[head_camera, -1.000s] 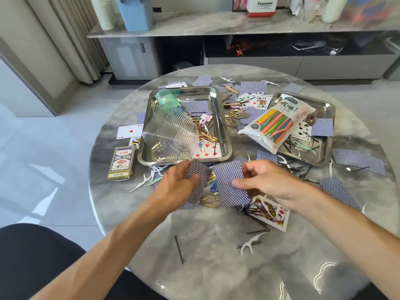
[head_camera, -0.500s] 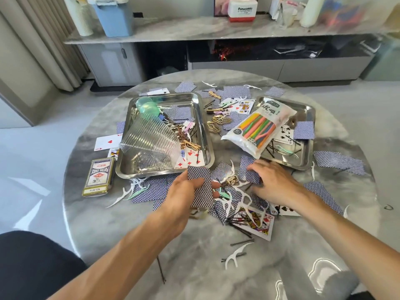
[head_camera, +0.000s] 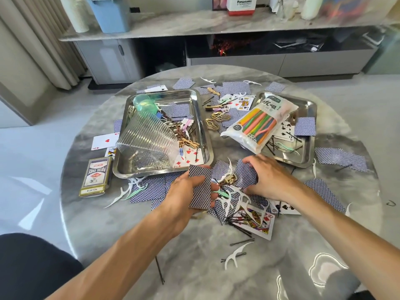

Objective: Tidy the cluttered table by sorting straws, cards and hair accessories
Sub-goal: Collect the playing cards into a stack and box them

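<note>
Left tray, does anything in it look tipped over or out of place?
Yes. In the left tray a clear ribbed cup stack lies tipped on its side, not upright, over face-up cards and hair clips. A green balloon-like thing sits at its far end.

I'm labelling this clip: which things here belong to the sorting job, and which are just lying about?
Job:
- stack of cards held by left hand
- right hand on face-down cards
- straw pack
- bobby pins
- card box
- steel trays

Lying about:
- blue bin
- Panasonic box
</note>
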`<state>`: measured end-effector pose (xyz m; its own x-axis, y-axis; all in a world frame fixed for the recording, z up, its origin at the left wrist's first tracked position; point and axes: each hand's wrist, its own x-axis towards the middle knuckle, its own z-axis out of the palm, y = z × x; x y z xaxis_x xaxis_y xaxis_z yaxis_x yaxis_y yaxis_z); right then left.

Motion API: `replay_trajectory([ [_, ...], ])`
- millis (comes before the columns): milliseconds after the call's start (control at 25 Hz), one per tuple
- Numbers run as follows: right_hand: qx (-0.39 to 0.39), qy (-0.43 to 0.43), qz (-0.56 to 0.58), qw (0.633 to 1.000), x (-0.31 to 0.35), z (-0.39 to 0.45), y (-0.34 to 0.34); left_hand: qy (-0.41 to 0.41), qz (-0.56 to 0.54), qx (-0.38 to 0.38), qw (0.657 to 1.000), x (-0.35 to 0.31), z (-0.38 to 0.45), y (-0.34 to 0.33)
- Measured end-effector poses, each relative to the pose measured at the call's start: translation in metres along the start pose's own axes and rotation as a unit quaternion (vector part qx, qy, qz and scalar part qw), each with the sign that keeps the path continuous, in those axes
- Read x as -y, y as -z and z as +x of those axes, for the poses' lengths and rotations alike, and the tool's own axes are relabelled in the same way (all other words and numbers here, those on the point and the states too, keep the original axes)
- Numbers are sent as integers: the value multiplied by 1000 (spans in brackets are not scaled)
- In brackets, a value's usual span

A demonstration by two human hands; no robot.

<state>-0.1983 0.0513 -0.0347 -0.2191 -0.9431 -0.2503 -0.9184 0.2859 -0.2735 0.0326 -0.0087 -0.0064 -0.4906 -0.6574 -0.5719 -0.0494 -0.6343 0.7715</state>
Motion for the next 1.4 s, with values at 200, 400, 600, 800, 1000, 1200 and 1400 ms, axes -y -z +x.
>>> replay_trajectory([
  [200,-37,26,-80,996,3,-11,4,-4,-2,1,1000,-1,-3,-2],
  [400,-190,110,-161,962,21,-32,25,1,5,-5,1000,-1,-6,-2],
  [600,-360,261,-105,889,58,-57,16,37,17,24,999,-2,-8,-8],
  [800,-312,340,70,884,74,-57,-17,21,-38,-19,999,-4,-7,-2],
  [1000,-48,188,-86,977,45,-26,-23,36,11,-32,999,-8,-9,4],
  [1200,-136,100,-129,977,34,-18,-14,54,43,-63,996,-2,-5,3],
  [1400,-105,43,-21,993,42,4,-21,48,41,-39,997,4,-2,-2],
])
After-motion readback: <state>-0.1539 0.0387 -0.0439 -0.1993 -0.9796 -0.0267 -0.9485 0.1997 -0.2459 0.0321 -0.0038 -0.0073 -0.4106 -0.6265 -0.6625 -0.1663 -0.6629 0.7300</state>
